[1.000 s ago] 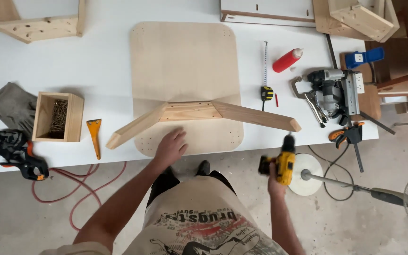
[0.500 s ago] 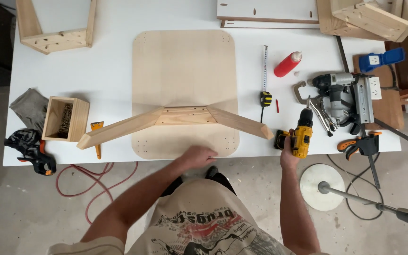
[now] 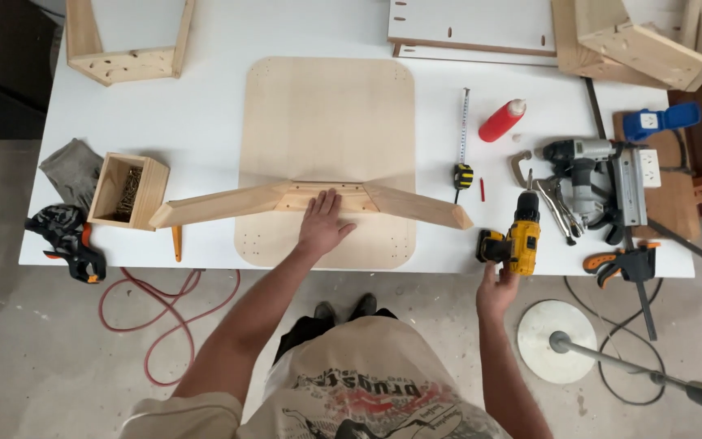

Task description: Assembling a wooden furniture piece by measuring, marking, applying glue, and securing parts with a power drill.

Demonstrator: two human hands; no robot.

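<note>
Our left hand [image 3: 322, 223] lies flat, fingers spread, pressing on the middle of the angled wooden brace [image 3: 310, 202]; nothing is clasped, the palm simply bears down. Our right hand [image 3: 497, 289] reaches to the yellow cordless drill [image 3: 515, 240] at the near edge of the surface [image 3: 205, 122], its fingers at the drill's base; we cannot tell whether that grip has closed on it.

The brace is 3 joined pieces, a short centre block with 2 arms slanting towards us, and it rests across the near part of the rounded square plywood panel [image 3: 327, 114]. The brace's left end reaches just beside the small wooden box of screws [image 3: 127, 191].

Right of the panel lie a tape measure [image 3: 464, 175] with its blade drawn out, and a red bottle [image 3: 502, 120] on its side. Beyond the drill sits a grey nail gun [image 3: 595, 175], with locking pliers [image 3: 550, 199] beside it. An orange-handled clamp [image 3: 623, 262] lies at the right near corner. At the left edge lie a grey rag [image 3: 73, 169] and another clamp [image 3: 67, 240]. A red hose [image 3: 164, 317] loops over the concrete floor.
</note>
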